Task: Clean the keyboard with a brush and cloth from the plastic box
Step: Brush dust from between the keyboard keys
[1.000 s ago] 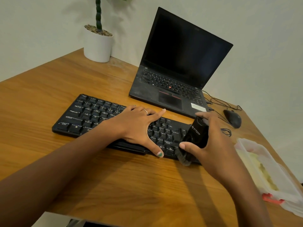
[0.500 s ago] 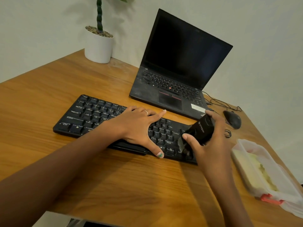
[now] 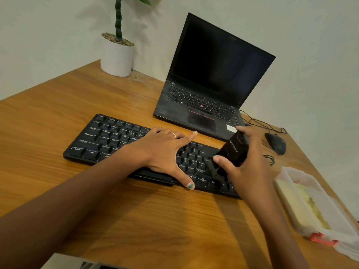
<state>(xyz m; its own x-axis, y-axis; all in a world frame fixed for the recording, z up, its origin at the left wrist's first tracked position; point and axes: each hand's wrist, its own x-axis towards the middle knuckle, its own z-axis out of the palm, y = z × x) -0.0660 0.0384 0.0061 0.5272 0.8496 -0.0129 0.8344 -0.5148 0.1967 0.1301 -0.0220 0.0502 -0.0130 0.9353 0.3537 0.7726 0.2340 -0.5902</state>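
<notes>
A black keyboard point(image 3: 108, 138) lies across the middle of the wooden desk. My left hand point(image 3: 165, 152) rests flat on its centre with fingers spread, holding it down. My right hand point(image 3: 250, 164) grips a black brush point(image 3: 233, 150) by its body, tilted, with the bristle end down on the keys near the keyboard's right end. A clear plastic box point(image 3: 310, 206) with a yellowish cloth point(image 3: 303, 199) inside sits at the right desk edge.
An open black laptop point(image 3: 209, 84) stands behind the keyboard. A black mouse point(image 3: 275, 143) with its cable lies right of the laptop. A white plant pot point(image 3: 116, 55) stands at the back left. The desk's near edge runs along the bottom.
My right hand has tilted the brush and drawn it slightly up and left over the right-hand keys. My left hand has stayed put on the keyboard.
</notes>
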